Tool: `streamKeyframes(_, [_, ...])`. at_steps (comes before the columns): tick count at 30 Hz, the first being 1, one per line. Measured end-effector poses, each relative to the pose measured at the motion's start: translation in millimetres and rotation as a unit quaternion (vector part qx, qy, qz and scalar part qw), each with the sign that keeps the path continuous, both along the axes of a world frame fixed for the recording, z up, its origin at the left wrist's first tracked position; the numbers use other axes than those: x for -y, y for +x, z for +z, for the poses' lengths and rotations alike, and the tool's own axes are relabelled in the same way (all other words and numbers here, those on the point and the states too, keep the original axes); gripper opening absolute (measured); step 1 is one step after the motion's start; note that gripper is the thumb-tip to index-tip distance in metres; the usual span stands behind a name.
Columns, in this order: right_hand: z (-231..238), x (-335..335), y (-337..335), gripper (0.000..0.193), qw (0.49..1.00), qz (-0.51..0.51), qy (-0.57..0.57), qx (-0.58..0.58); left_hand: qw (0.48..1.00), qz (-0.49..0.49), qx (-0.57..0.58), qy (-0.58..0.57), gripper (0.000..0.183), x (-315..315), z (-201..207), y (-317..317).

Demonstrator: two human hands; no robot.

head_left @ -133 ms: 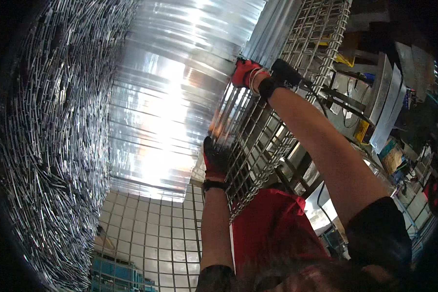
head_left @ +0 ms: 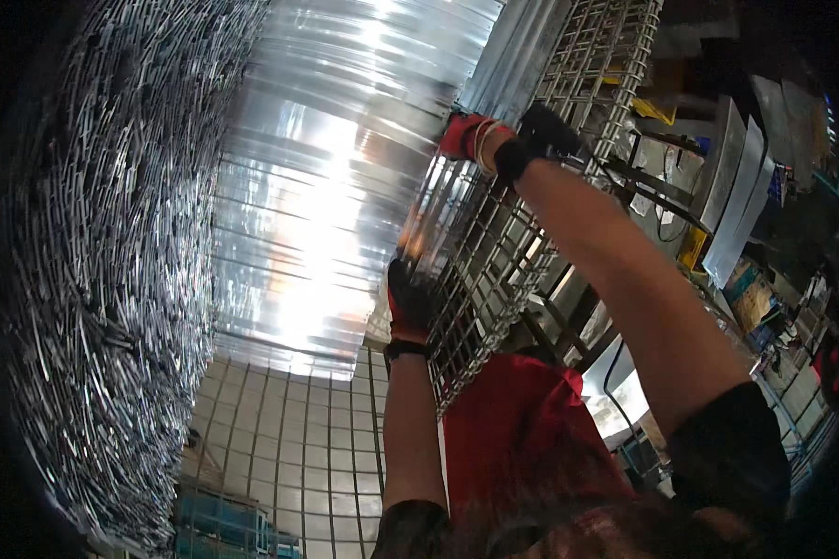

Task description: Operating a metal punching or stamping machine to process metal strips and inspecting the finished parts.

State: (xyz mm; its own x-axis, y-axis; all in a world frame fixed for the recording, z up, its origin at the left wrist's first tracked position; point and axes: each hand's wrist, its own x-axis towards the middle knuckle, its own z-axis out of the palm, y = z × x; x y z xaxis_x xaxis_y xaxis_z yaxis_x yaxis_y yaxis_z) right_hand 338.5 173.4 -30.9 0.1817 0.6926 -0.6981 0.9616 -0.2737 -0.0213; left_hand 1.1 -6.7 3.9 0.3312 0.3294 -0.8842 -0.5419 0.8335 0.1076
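View's shifted a touch since the last frame; both my hands hold station. Left to right: dense heap of thin silver metal slivers [head_left: 121, 279]; shiny stack of flat silver strips [head_left: 294, 224], long axis roughly 9-to-3, at 10 o'clock from my black-and-red gloved left hand [head_left: 409, 298], which is nearest its lower right corner; grip blurred, can't tell. Narrow silver strips [head_left: 431, 210] run 1-to-7 between the hands. Red-gloved right hand [head_left: 468, 138], at 1 o'clock, curled by their top; closure unclear. Grey wire-mesh rack [head_left: 508, 252] stands between strips and body.

Teal object [head_left: 216, 522] I make out at lower left, yellow piece [head_left: 654, 110] I see at upper right, long pale panels [head_left: 745, 205] right in my view, brownish item [head_left: 753, 298] near their lower ends.
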Motion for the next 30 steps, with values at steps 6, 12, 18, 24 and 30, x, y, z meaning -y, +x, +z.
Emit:
streamKeyframes(6, [85, -10, -6, 0.019, 0.954, 0.174, 0.131, -0.206, 0.989, -0.116, -0.075, 0.058, 0.046, 6, 25, -13])
streamKeyframes(12, [321, 4, -30, 0.025, 0.896, 0.041, 0.254, -0.362, 0.930, -0.254, -0.261, 0.058, 0.069, 14, 93, -34])
streamKeyframes(18, [503, 199, -38, 0.037, 0.871, -0.054, 0.350, -0.340, 0.733, -0.453, -0.448, 0.237, 0.084, 47, 136, -54])
streamKeyframes(24, [555, 483, -23, 0.041, 0.917, -0.023, 0.348, -0.193, 0.501, -0.346, -0.633, 0.478, 0.073, 119, 244, -35])
streamKeyframes(30, [491, 840, -43, 0.038, 0.961, -0.228, 0.148, -0.051, 0.603, -0.308, -0.484, 0.554, 0.074, 248, 331, -30])
